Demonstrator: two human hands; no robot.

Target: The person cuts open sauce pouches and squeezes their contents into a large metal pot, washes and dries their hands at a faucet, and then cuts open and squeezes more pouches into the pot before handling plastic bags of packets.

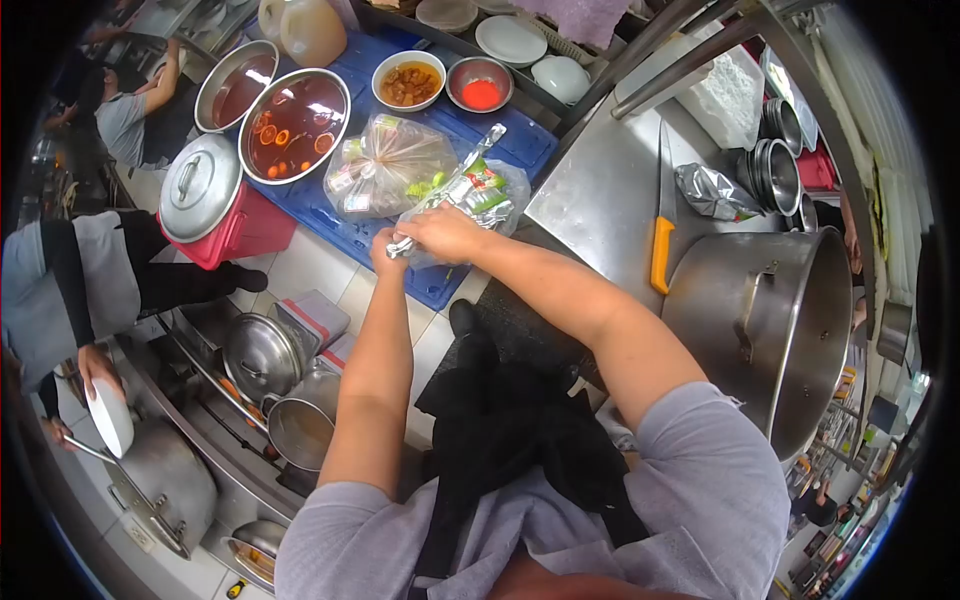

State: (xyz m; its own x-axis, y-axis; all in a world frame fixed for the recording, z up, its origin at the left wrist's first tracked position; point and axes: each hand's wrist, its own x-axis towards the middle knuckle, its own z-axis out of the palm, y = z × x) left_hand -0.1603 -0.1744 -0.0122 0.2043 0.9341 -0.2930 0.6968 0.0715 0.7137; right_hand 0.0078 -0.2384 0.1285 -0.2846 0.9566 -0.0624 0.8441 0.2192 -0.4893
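Note:
My left hand (386, 250) is closed on the near end of a long silver foil bundle (470, 165). Close beside it, my right hand (447, 235) grips the same foil with curled fingers. A green and red printed label or wrapper (488, 190) shows along the foil; what is inside, if anything, is hidden. Under and around it lies a clear plastic bag (515, 185). Just to the left, a knotted clear bag (385, 170) with green pieces in it rests on the blue table (350, 245).
Basins of dark red liquid, one with citrus slices (295, 125), stand at the back left, near a lidded pot (200, 185). To the right are an orange-handled knife (662, 250) and a large steel pot (745, 320). A co-worker's hand (100, 368) holds a white dish at left.

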